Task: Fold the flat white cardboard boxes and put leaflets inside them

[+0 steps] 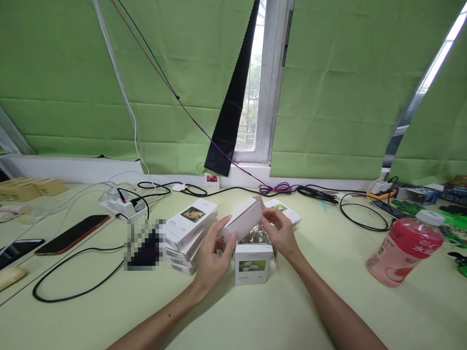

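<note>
A white box [243, 218] is tilted up between both hands above the table. My left hand [216, 253] grips its near left end, thumb in front and fingers behind. At its far right end, my right hand [280, 232] pinches the edge by a raised flap. Beneath it lie shiny foil packets [258, 236], partly hidden. A small white box with a flower picture [251, 265] stands upright just in front of them. To the left is a stack of white boxes [190, 221]. Behind my right hand lies another white box [290, 212].
On the left are a red-edged phone [73, 235], a power strip [126, 206] and looping black cables. A pink bottle [403, 249] leans at the right. A small white box [212, 181] stands by the wall, near coiled cables [317, 193].
</note>
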Demonstrator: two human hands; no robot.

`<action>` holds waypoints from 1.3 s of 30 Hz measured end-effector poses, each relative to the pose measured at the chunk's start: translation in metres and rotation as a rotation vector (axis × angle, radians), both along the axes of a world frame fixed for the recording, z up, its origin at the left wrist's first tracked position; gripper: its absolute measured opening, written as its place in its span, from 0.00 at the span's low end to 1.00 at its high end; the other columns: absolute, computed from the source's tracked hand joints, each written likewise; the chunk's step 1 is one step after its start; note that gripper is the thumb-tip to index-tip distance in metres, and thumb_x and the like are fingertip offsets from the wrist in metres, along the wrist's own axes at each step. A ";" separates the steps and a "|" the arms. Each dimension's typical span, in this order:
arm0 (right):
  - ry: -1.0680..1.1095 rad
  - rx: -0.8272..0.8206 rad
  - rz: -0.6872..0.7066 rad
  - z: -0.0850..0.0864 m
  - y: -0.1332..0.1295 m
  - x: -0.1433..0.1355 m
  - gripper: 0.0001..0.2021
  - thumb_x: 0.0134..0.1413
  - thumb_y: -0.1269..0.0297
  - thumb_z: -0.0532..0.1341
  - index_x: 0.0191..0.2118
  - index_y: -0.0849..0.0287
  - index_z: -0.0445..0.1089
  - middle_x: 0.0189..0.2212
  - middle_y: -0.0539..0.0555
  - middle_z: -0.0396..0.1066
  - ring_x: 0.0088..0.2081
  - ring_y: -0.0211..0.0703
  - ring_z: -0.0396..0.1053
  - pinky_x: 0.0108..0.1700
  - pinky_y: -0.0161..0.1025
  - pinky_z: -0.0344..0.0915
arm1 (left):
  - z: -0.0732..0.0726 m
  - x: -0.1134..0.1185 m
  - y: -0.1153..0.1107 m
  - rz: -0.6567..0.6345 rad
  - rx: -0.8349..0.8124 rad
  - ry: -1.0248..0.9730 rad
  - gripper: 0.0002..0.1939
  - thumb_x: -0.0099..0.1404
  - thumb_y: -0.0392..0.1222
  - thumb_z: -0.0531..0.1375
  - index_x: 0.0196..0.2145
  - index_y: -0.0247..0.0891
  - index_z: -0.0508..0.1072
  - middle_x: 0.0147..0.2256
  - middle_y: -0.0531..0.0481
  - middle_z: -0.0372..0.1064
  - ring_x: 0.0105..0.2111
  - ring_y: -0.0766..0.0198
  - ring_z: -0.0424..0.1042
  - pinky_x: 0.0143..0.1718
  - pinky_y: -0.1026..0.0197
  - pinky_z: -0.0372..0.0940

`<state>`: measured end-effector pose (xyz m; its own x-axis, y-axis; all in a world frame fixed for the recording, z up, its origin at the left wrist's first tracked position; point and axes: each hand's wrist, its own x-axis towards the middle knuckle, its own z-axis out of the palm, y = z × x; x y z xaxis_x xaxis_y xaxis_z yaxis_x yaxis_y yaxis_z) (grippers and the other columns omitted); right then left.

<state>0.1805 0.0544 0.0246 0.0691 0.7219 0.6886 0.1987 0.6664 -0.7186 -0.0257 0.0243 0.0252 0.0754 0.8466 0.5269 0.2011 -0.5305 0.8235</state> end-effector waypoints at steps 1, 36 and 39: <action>0.003 -0.003 0.000 0.000 0.000 0.000 0.04 0.62 0.63 0.61 0.41 0.55 0.70 0.34 0.53 0.71 0.35 0.44 0.71 0.41 0.42 0.74 | 0.000 0.000 0.000 -0.001 0.021 0.009 0.20 0.71 0.49 0.58 0.59 0.47 0.67 0.54 0.46 0.66 0.31 0.68 0.70 0.30 0.65 0.68; 0.011 -0.018 -0.027 0.004 -0.003 -0.004 0.09 0.64 0.59 0.60 0.44 0.56 0.73 0.37 0.55 0.75 0.38 0.45 0.74 0.42 0.42 0.73 | 0.005 -0.005 0.003 0.141 0.416 0.179 0.18 0.70 0.37 0.59 0.56 0.48 0.73 0.52 0.45 0.68 0.44 0.62 0.75 0.27 0.69 0.72; 0.025 -0.036 -0.020 0.004 -0.003 -0.004 0.08 0.63 0.58 0.61 0.41 0.56 0.73 0.35 0.54 0.74 0.37 0.45 0.74 0.41 0.41 0.72 | 0.005 -0.006 0.004 0.140 0.445 0.180 0.18 0.70 0.36 0.59 0.56 0.48 0.74 0.52 0.46 0.69 0.44 0.62 0.75 0.26 0.69 0.71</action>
